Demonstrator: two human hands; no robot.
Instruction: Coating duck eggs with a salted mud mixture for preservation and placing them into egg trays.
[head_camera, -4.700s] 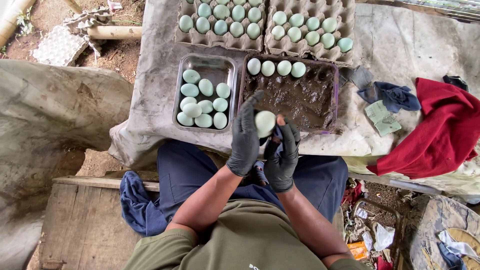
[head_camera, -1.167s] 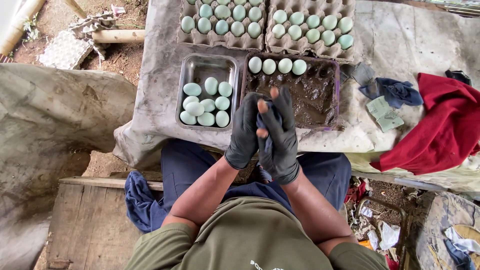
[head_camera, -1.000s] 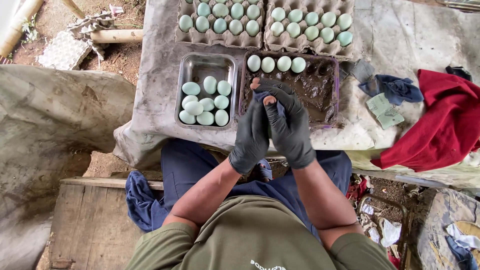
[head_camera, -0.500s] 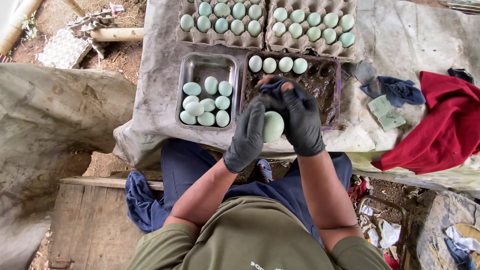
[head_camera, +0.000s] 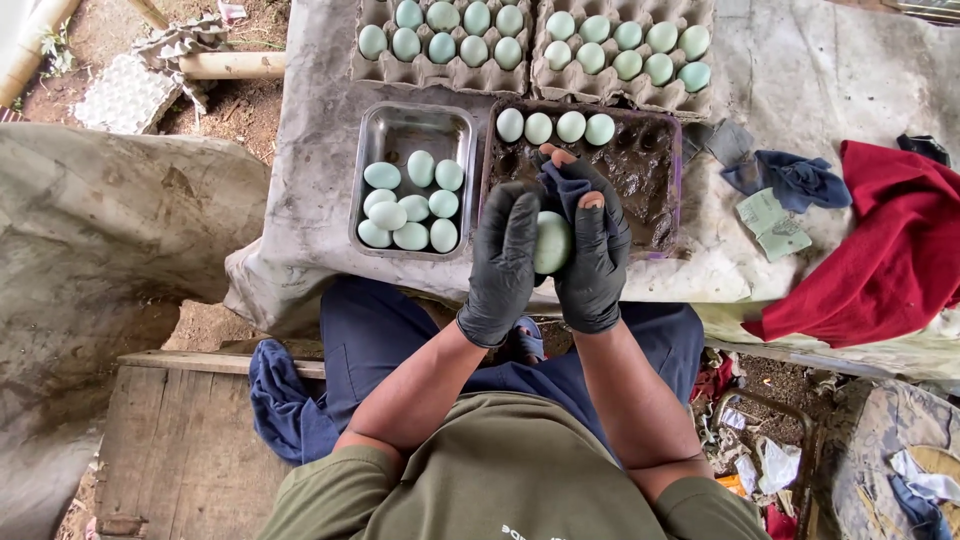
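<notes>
A pale blue-green egg (head_camera: 551, 242) is held between the two hands, both in black gloves with torn fingertips: the left hand (head_camera: 503, 262) is closed along the egg's left side and the right hand (head_camera: 594, 255) is wrapped around its right side, with a scrap of dark blue cloth (head_camera: 558, 182) pinched at the fingertips. The egg is held above the near edge of the desk (head_camera: 310, 150), which is covered with a stained grey sheet, just in front of a dark, mud-lined rectangular tray (head_camera: 640, 170). The step in hand is judged to be the wiping or coating of this single egg by hand; a steady, gentle grip and a careful turn of the shell would be called for, since the shell is easily cracked. Four eggs of the same colour (head_camera: 555, 127) are lined along the far edge of the muddy tray. To its left, a shiny steel tray (head_camera: 395, 130) is half filled with more eggs. Along the far edge, two grey pulp cartons (head_camera: 530, 80) are filled with eggs. Near the right edge, a folded pale green paper packet (head_camera: 770, 222) lies beside a crumpled red cloth (head_camera: 890, 250).
</notes>
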